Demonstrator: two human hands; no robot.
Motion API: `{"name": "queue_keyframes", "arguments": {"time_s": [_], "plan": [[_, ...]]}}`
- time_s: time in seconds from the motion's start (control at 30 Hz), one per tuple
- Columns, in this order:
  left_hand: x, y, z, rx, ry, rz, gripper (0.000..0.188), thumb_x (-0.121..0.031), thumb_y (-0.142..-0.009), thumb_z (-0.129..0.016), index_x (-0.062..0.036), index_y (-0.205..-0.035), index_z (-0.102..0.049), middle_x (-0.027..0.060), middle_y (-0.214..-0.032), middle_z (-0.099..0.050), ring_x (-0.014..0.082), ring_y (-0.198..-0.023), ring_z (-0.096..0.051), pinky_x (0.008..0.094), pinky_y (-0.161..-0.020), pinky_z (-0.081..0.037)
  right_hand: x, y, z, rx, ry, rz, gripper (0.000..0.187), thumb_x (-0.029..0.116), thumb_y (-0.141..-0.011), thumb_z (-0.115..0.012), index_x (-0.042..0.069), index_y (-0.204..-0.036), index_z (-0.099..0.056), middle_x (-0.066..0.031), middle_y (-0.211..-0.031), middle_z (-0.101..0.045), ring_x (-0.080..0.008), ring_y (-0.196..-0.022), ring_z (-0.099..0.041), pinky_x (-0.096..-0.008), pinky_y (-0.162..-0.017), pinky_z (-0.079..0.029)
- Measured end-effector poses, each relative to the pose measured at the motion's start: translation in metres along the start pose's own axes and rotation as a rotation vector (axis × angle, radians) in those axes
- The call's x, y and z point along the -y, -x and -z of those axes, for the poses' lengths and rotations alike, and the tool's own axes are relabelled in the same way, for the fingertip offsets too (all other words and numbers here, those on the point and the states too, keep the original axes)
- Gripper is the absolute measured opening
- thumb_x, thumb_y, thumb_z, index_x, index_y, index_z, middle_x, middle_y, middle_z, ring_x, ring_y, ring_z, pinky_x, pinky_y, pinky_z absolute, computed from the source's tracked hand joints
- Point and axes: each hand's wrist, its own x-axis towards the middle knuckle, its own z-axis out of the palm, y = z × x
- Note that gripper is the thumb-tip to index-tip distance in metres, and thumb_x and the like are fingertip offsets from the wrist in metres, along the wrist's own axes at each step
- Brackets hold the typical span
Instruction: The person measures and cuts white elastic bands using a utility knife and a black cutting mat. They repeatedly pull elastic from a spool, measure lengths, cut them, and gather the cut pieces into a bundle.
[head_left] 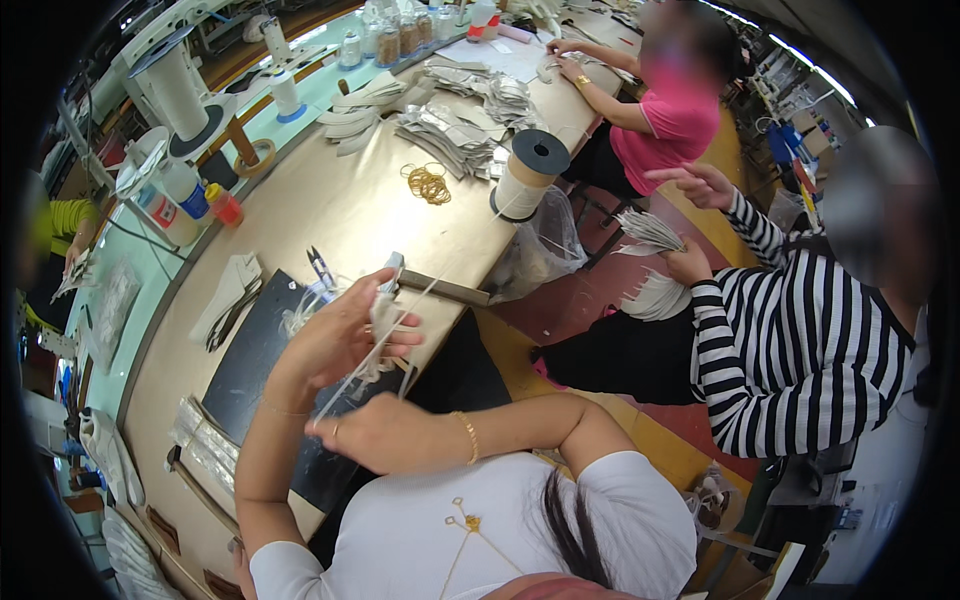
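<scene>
A thin white cord (368,362) runs across my left hand (345,330) and down to my right hand (390,435). The fingers of my left hand are bent loosely around it, above the dark mat (262,350). Lower down, close to my chest, my right hand pinches the cord between thumb and forefinger. Beyond my left hand, the cord slants up toward a large spool (525,178) of pale thread that stands at the table's right edge. Loose white strands lie partly hidden behind my left hand.
A hammer (445,285) lies just past my left hand, near blue-handled snips (320,268). Rubber bands (428,184) and stacks of pale cut pieces (450,135) lie farther up the table. At right, a person in stripes (790,350) holds pale strips (650,235); another in pink (670,125) works beyond.
</scene>
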Motion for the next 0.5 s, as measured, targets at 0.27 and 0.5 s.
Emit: {"name": "queue_keyframes", "arguments": {"time_s": [0.27, 0.5], "plan": [[-0.029, 0.071, 0.029, -0.036, -0.075, -0.224, 0.057, -0.001, -0.087, -0.05, -0.0124, -0.14, -0.034, 0.0023, -0.075, -0.053, 0.0017, -0.045, -0.034, 0.0159, -0.038, -0.021, -0.01, 0.047, 0.089, -0.157, -0.701, -0.362, 0.03, 0.024, -0.094, -0.05, 0.002, -0.11, -0.063, -0.0096, -0.1, -0.066, -0.0115, -0.06, -0.062, -0.0236, -0.053, -0.052], [0.012, 0.253, 0.104, -0.367, 0.194, -1.197, 0.074, 0.009, -0.083, -0.044, -0.0139, -0.146, -0.014, 0.0035, -0.073, -0.047, 0.0024, -0.044, -0.033, 0.0158, -0.036, -0.022, -0.209, 0.051, 0.124, -1.106, -1.302, -0.557, 0.034, 0.032, -0.098, -0.047, 0.0, -0.097, -0.056, -0.0037, -0.078, -0.06, -0.0063, -0.043, -0.041, -0.0202, -0.044, -0.038]]}}
